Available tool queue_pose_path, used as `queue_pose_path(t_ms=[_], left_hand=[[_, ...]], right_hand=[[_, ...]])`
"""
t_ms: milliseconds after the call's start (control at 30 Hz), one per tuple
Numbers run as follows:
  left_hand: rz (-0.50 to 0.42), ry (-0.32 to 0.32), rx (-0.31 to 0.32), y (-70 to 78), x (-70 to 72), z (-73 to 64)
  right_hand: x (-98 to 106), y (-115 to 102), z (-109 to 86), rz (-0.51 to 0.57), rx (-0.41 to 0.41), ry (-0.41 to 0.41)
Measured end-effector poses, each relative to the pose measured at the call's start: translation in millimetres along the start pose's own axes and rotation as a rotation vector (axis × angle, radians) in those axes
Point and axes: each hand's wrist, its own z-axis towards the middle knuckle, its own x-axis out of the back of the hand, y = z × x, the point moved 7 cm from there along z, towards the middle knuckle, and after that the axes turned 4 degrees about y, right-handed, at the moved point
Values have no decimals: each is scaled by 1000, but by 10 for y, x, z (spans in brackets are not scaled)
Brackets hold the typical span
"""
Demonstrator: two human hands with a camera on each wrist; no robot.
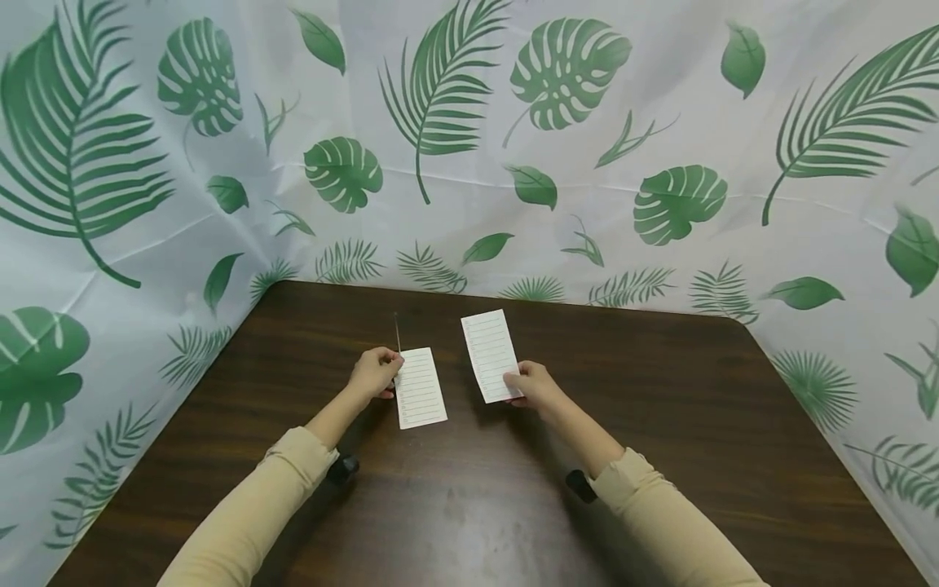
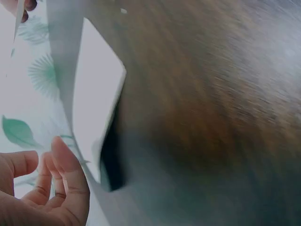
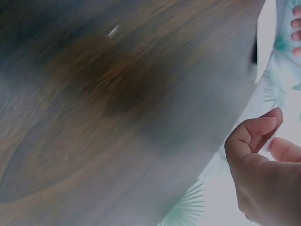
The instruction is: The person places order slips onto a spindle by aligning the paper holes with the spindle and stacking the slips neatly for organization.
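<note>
A white lined note sheet (image 1: 421, 388) is beside my left hand (image 1: 376, 373), right at its fingertips. In the left wrist view its pale face (image 2: 96, 80) has a dark strip under the near edge. From the left fingertips a thin, dark-topped stick-like thing (image 1: 397, 330) stands up, pinched at its lower end; its kind is unclear. To the right, another lined note sheet (image 1: 487, 350) is held over the table by my right hand (image 1: 539, 385), thumb on its lower right corner and fingers behind. The right wrist view shows that hand (image 3: 263, 160) with thumb and forefinger curled together.
A dark wood-grain table (image 1: 455, 505) lies under both hands. White cloth with green leaf prints (image 1: 469, 220) hangs along its back and sides. Dark wrist devices (image 1: 342, 470) show below both cream sleeves (image 1: 249, 509).
</note>
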Motion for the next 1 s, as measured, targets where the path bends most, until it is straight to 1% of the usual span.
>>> queue_pose_path(t_ms=[67, 233, 333, 433, 533, 633, 767, 867, 1000], left_hand=[[-24, -22, -29, 76, -37, -22], [-92, -91, -98, 305, -162, -101], [-137, -112, -121, 412, -225, -152], [-179, -102, -128, 481, -253, -185], [-195, -71, -130, 521, -255, -185], [-190, -34, -140, 560, -245, -167], [-162, 2, -174, 632, -228, -154], [-143, 14, -190, 679, -209, -150], [-128, 4, -197, 732, -166, -146]], right_hand=[[-43, -26, -39, 30, -19, 4], [-170, -113, -157, 63, -5, 2], [-239, -142, -211, 67, 7, -5], [-303, -157, -239, 67, 21, -23], [-350, -170, -244, 67, 30, -35], [-382, -194, -252, 67, 36, -43], [-401, -229, -272, 69, 49, -46], [-404, -256, -282, 83, 64, -53], [-392, -308, -283, 69, 112, -71]])
